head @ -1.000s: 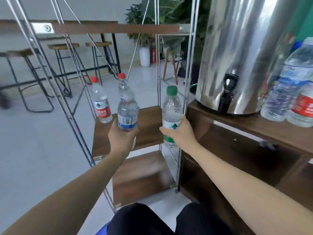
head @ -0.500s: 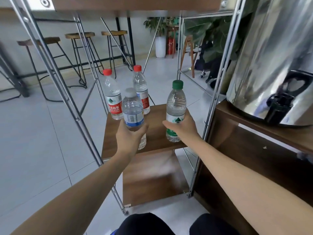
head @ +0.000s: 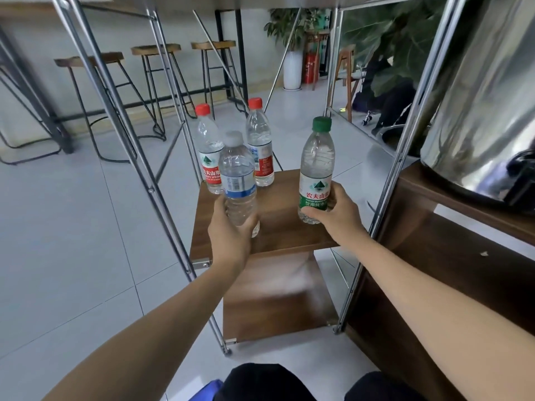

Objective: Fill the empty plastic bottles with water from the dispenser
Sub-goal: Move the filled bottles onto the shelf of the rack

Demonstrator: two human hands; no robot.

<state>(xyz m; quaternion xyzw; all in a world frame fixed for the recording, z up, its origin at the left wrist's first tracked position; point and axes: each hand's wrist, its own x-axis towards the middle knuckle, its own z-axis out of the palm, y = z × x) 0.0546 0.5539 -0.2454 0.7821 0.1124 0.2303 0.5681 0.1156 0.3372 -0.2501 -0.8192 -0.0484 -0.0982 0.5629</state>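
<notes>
View has swung left vs earlier, dispenser (head: 489, 91) now at right edge. Left hand (head: 231, 230) still grips blue-label bottle (head: 238, 180), right hand (head: 333, 211) green-cap bottle (head: 315, 172), above shelf (head: 278, 224).

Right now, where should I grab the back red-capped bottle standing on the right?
Grip the back-right red-capped bottle around its labelled middle, reaching from the right. It stands upright, and the other red-capped bottle crowds its left side.
</notes>
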